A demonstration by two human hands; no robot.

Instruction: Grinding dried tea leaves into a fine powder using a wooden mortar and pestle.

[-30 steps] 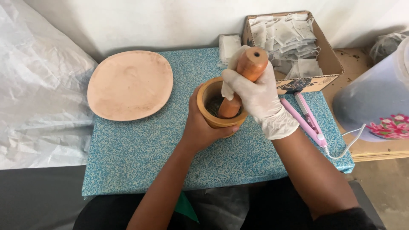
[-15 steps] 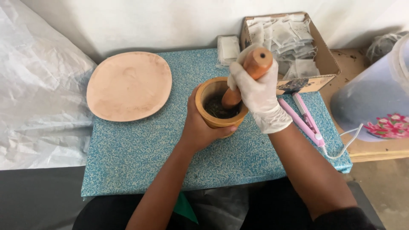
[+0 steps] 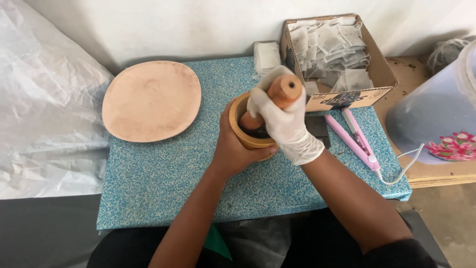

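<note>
A wooden mortar (image 3: pixel 244 136) stands near the middle of a blue speckled table (image 3: pixel 163 183). My left hand (image 3: pixel 230 149), bare, wraps around its near side. My right hand (image 3: pixel 285 121), in a white glove, grips a wooden pestle (image 3: pixel 283 91) whose lower end sits inside the mortar. The pestle leans with its top toward the right. Dark material shows at the bottom of the mortar, partly hidden by the gloved hand.
A round clay plate (image 3: pixel 151 99) lies at the table's left. A cardboard box (image 3: pixel 382 74) of small white sachets stands at the back right, with a pink flat iron (image 3: pixel 354 139) and its white cord in front. A large translucent bucket (image 3: pixel 436 119) stands on the right.
The pestle has swung inside the mortar, and my gloved right hand has shifted slightly with it. My left hand stays on the mortar.
</note>
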